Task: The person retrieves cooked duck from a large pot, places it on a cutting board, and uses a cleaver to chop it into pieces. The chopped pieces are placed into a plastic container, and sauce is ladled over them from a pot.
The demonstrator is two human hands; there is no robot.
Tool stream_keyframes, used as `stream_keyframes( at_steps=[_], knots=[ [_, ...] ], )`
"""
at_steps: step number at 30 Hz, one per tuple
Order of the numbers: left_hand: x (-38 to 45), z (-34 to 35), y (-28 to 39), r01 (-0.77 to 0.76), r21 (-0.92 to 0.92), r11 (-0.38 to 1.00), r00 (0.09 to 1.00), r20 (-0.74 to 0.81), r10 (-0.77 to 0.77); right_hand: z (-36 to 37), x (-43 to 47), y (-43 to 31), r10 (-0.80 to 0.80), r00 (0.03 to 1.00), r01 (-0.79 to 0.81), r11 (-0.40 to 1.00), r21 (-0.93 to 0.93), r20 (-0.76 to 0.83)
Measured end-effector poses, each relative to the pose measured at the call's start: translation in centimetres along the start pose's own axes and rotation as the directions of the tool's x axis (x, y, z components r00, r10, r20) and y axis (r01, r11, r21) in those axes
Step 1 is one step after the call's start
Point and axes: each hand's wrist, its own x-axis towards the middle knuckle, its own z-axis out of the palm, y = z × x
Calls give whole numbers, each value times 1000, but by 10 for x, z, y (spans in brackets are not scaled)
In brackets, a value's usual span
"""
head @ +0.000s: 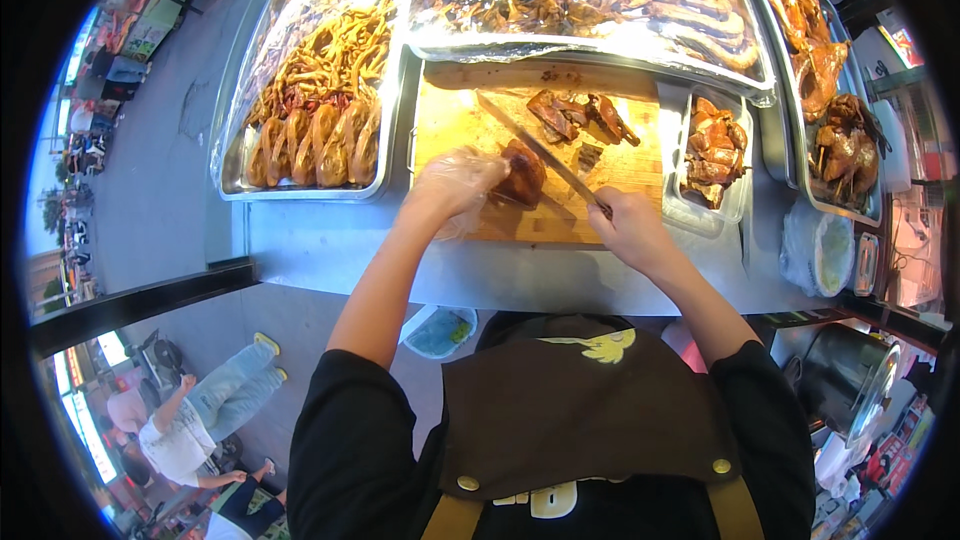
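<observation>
On the wooden cutting board (450, 105) lies a piece of browned roast poultry (523, 176). My left hand (463, 178), in a clear plastic glove, rests its fingers against the left side of that piece. A long knife (544, 154) is in my right hand (630, 229), its blade slanting up to the left just above the meat. Whether the edge touches the piece I cannot tell. Farther back on the board are other cut poultry pieces (559, 116), and a small dark piece (587, 157) lies right of the blade. Chopped meat (715, 150) fills a clear plastic container (675, 199) beside the board.
Metal trays of cooked meats surround the board: a left tray (315, 195), a film-covered back tray (600, 52) and a right tray (840, 214) with whole birds. A bag-lined tub (817, 251) stands at right. A person (187, 420) is at lower left.
</observation>
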Motion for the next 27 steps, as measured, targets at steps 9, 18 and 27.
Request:
stream_keyframes(
  at_steps=[9, 18, 27],
  knots=[
    [4, -46, -20, -54, 252, 966, 783, -590, 197, 8, 34, -20, 42, 988, -6, 972, -235, 152],
    [42, 15, -55, -168, 198, 966, 794, -554, 252, 27, 52, -2, 41, 984, 0, 974, -225, 176],
    [22, -22, -49, -240, 192, 952, 771, -558, 307, 8, 40, -26, -41, 990, 67, 979, -195, 134]
  ],
)
